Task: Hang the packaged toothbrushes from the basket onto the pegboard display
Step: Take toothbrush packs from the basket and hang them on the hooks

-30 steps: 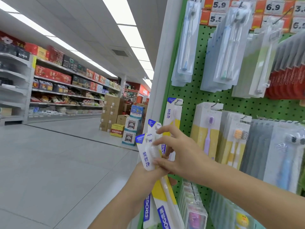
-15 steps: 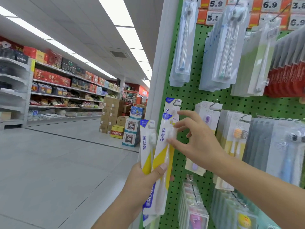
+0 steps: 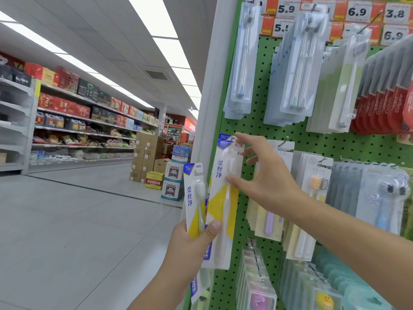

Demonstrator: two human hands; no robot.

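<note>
A green pegboard (image 3: 257, 126) fills the right side. My right hand (image 3: 266, 177) pinches a white, yellow and blue packaged toothbrush (image 3: 223, 202) between thumb and forefinger. It holds the pack's top up against the board's left column, at peg height. The peg itself is hidden behind the pack and my fingers. Lower and to the left, my left hand (image 3: 192, 245) grips a second toothbrush pack (image 3: 194, 198) of the same kind, upright, thumb across its front. No basket is in view.
Clear toothbrush packs (image 3: 299, 70) and red packs (image 3: 384, 104) hang on the top row under price tags (image 3: 357, 12). Yellow packs (image 3: 268, 220) hang just right of my hand. A white post (image 3: 207, 86) edges the board. Stacked boxes (image 3: 147, 157) stand across the aisle.
My right hand took one pack out of the left hand's pair and lifted it up and right to the board. The left hand keeps the other pack, a little lower.
</note>
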